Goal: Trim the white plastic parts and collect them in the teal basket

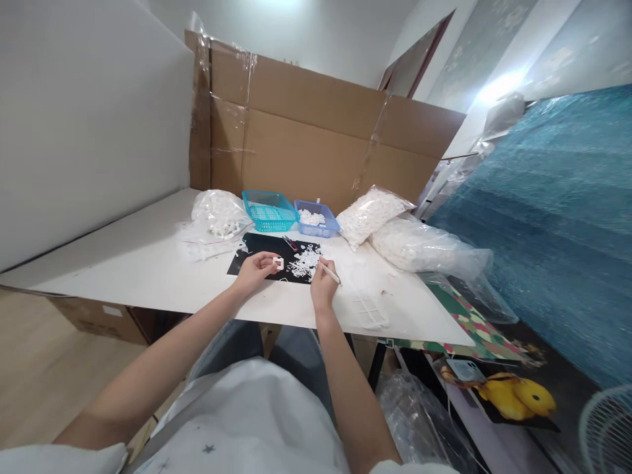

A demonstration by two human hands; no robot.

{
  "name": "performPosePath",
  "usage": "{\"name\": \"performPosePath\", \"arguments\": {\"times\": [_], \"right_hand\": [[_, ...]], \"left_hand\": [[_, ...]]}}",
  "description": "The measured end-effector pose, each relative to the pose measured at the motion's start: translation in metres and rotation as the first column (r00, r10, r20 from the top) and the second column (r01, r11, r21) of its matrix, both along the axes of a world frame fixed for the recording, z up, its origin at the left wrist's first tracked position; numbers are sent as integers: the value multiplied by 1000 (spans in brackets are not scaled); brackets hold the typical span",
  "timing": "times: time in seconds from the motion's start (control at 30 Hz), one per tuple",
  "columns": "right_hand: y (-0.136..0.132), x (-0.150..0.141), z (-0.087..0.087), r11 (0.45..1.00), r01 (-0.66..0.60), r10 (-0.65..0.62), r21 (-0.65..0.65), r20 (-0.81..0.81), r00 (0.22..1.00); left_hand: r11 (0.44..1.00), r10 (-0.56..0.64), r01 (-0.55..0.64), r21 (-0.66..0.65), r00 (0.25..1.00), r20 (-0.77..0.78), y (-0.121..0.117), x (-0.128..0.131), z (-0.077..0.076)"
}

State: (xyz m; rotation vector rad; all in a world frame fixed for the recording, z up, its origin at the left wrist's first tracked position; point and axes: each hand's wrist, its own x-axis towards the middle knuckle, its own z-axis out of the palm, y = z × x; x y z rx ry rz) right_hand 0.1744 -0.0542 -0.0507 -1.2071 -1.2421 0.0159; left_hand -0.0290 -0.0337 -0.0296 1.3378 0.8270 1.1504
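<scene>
Between the thumb and fingers of my left hand (257, 270) is a small white square plastic piece (278, 263) with a hole in it. My right hand (324, 283) is closed around a slim white pen-shaped tool (332, 272), held like a pencil; its tip is hard to make out. Both hands are over the near side of a black mat (264, 243). A pile of small white plastic scraps (303, 262) lies on the mat between them. Behind the pile rests a pair of red-handled snips (290, 243).
A teal basket (270, 225) and a blue basket (320, 230) holding white pieces stand behind the mat. Plastic bags of white parts sit at left (220, 214) and right (372, 214). A white plastic frame (369, 311) lies near the table's front edge. Cardboard (306, 141) walls the back.
</scene>
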Motion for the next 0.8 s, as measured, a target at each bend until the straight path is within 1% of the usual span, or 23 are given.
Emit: {"name": "performPosePath", "arguments": {"times": [0.17,0.33,0.43,0.5,0.57,0.63,0.7,0.8], "right_hand": [[-6,-8,5,998,-68,68,4,22,997],[-14,-12,11,990,-143,143,12,-29,989],[-16,-14,21,972,-235,234,-18,-64,970],[-15,-17,32,945,-325,322,-41,-69,944],[-12,-17,43,913,-406,403,-47,-74,912],[-6,-16,54,883,-467,462,-47,-84,883],[1,-13,62,860,-507,501,-56,-91,861],[8,-5,71,841,-535,530,-79,-74,845]], "left_hand": [[999,-4,5,-35,1000,11,-2,0,2],[993,-62,62,-103,998,9,-2,2,1],[981,-112,108,-161,994,-17,4,6,0],[973,-136,127,-194,990,-36,12,10,2],[969,-144,132,-206,989,-44,20,15,7],[973,-134,125,-195,990,-37,27,21,15],[980,-105,101,-170,994,-13,31,26,26],[989,-54,58,-133,998,33,33,31,43]]}}
